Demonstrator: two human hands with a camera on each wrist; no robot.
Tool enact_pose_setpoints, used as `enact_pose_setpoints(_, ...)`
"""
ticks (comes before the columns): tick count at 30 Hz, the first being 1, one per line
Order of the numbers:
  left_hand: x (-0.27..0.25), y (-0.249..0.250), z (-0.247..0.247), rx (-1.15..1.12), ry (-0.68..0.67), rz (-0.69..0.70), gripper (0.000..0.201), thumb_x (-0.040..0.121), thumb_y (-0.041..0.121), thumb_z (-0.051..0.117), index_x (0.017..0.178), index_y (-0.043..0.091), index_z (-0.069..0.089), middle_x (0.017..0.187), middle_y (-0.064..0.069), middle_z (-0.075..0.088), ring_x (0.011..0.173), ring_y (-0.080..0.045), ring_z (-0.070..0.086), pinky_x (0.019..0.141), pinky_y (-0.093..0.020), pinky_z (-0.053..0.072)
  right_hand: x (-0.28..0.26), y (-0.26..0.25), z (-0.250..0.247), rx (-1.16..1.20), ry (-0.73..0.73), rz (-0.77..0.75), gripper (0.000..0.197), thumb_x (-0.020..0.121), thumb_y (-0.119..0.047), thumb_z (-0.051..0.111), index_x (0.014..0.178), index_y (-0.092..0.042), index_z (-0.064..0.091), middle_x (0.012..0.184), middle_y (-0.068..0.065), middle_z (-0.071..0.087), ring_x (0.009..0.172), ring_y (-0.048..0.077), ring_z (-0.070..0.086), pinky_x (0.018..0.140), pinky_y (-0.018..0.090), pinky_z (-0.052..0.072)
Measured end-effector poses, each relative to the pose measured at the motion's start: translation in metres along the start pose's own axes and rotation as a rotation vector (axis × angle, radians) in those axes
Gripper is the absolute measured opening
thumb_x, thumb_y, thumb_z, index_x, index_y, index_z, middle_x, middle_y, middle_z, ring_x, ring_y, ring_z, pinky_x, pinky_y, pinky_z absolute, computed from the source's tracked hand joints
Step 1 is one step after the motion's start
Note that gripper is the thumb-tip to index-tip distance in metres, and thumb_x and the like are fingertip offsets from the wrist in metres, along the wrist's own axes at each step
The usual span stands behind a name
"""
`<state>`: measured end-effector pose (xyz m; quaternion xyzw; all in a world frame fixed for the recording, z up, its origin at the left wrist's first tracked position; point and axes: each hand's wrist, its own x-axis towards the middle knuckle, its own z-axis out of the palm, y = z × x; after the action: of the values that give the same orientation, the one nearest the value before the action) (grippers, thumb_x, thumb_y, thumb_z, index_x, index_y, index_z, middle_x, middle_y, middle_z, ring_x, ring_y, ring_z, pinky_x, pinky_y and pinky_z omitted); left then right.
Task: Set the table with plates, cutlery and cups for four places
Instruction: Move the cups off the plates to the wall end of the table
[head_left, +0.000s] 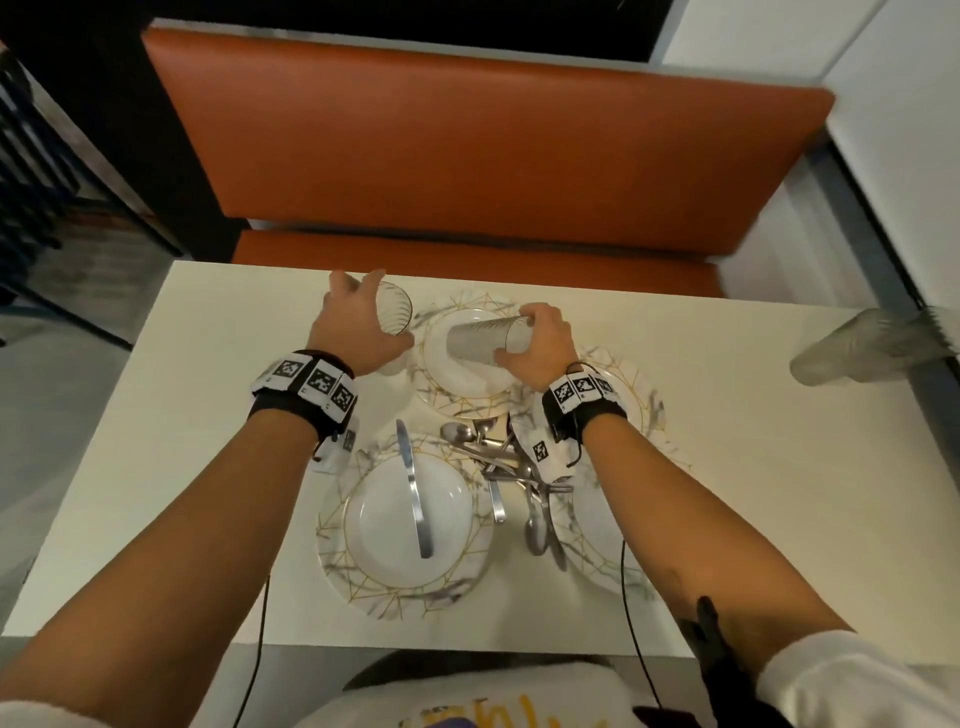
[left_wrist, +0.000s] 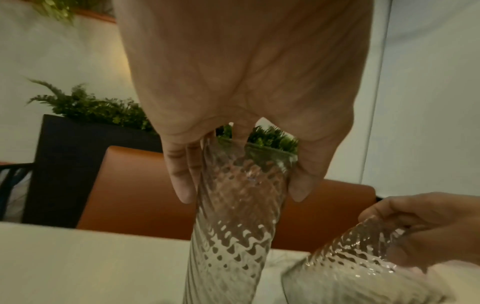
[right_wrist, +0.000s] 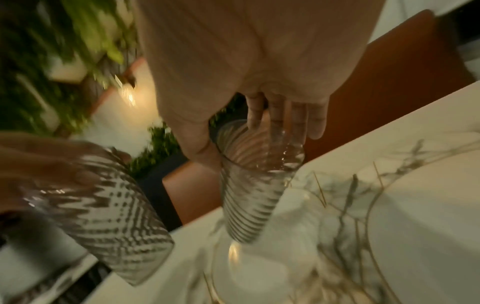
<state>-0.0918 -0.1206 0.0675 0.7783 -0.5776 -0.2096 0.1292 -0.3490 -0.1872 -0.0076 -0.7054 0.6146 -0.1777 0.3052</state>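
My left hand (head_left: 363, 317) grips an upright ribbed glass (head_left: 396, 317) by its rim, at the far side of the white table (head_left: 208, 415). The same glass (left_wrist: 241, 216) shows between the fingers and thumb of the left hand (left_wrist: 241, 196). My right hand (head_left: 540, 338) holds a second ribbed glass (head_left: 485, 340), tilted with its base to the left, above the far marbled plate (head_left: 467, 384). That glass (right_wrist: 254, 189) hangs from the right hand (right_wrist: 259, 142). A knife (head_left: 413, 493) lies across the near left plate (head_left: 363, 571). A pile of cutlery (head_left: 498, 462) sits between the plates.
More marbled plates (head_left: 631, 384) lie partly under my right forearm. A blurred glass (head_left: 857, 348) is at the table's right edge. An orange bench (head_left: 467, 156) runs behind the far edge. The left part of the table is bare.
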Motion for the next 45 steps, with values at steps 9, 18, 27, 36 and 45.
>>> enact_pose_setpoints(9,0.007,0.175,0.042,-0.179,-0.068,0.184,0.105,0.074,0.037,0.091,0.154,0.008,0.030,0.153,-0.012,0.041,0.137,-0.030,0.046,0.111,-0.044,0.042,-0.032,0.094,-0.129,0.111,0.312,-0.025,0.077,0.069,-0.055,0.075,0.133,-0.021,0.048,0.123,0.002,0.048,0.110,0.023,0.053,0.095,0.045,0.051)
enact_pose_setpoints(18,-0.033,0.389,0.199,-0.232,-0.308,0.257,0.098,0.067,0.036,0.096,0.144,0.012,0.041,0.142,-0.010,0.052,0.128,-0.027,0.052,0.105,-0.039,0.046,-0.097,0.296,-0.284,-0.063,0.364,0.332,0.086,0.060,-0.057,0.081,0.131,-0.023,0.048,0.128,0.011,0.052,0.117,0.034,0.047,0.098,0.040,0.041)
enact_pose_setpoints(27,-0.070,0.515,0.317,-0.251,-0.378,0.239,0.106,0.068,0.031,0.096,0.150,0.008,0.033,0.147,-0.016,0.050,0.133,-0.034,0.051,0.110,-0.044,0.046,-0.118,0.407,-0.355,-0.050,0.320,0.434,0.094,0.063,-0.044,0.089,0.140,-0.014,0.043,0.140,0.009,0.045,0.129,0.028,0.040,0.105,0.046,0.043)
enact_pose_setpoints(36,-0.065,0.557,0.357,-0.243,-0.343,0.251,0.100,0.071,0.030,0.094,0.149,0.006,0.035,0.150,-0.015,0.046,0.136,-0.032,0.049,0.112,-0.042,0.044,-0.101,0.445,-0.378,0.021,0.332,0.413,0.094,0.062,-0.044,0.090,0.139,-0.015,0.044,0.137,0.009,0.047,0.127,0.028,0.043,0.109,0.043,0.040)
enact_pose_setpoints(45,-0.044,0.574,0.367,-0.236,-0.333,0.267,0.098,0.073,0.031,0.093,0.148,0.010,0.033,0.148,-0.014,0.046,0.135,-0.031,0.048,0.111,-0.042,0.044,-0.082,0.456,-0.387,0.008,0.338,0.390,0.094,0.065,-0.043,0.088,0.142,-0.014,0.043,0.137,0.008,0.047,0.128,0.028,0.042,0.108,0.045,0.041)
